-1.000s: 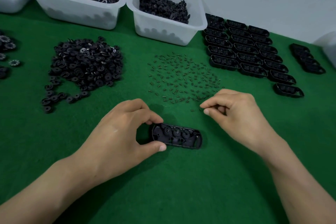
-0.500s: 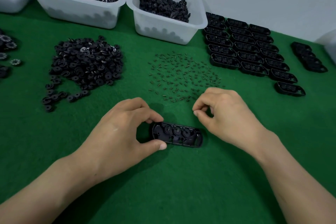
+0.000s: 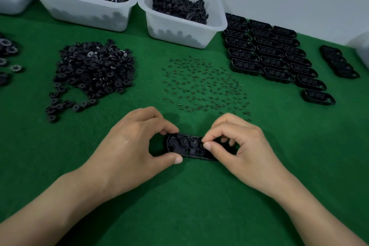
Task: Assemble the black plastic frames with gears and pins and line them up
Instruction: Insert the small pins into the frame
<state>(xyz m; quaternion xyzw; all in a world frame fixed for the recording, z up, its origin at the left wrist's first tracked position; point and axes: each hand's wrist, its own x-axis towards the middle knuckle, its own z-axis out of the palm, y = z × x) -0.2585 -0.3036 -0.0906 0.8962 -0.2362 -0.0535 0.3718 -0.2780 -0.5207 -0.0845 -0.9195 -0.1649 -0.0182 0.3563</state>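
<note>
Your left hand has its grip on the black frame. The thumb presses the near edge and the forefinger curls over the far edge at the frame's left end, with a narrow gap between them that the frame fills. The frame lies flat on the green tabletop, just in front of you and between your two hands, with its open side up. Two round gears sit side by side in its middle.

Your right hand comes over the frame's right end and hides it. That grip is drawn almost closed, thumb tip and forefinger tip pinched together just above the frame's right half, the other fingers curled behind. I cannot tell whether anything sits between the tips, as it would be too small to see.

Just beyond your hands the loose pins are scattered thinly across the felt. To their left is the heap of gears, with a trail of strays at its near edge. To the right the finished frames lie in three close rows, with one single frame at the near end. A short separate row lies further right.

Two white bins stand at the back, the left bin and the right bin, both holding black parts. A few more gears show at the far left edge.
</note>
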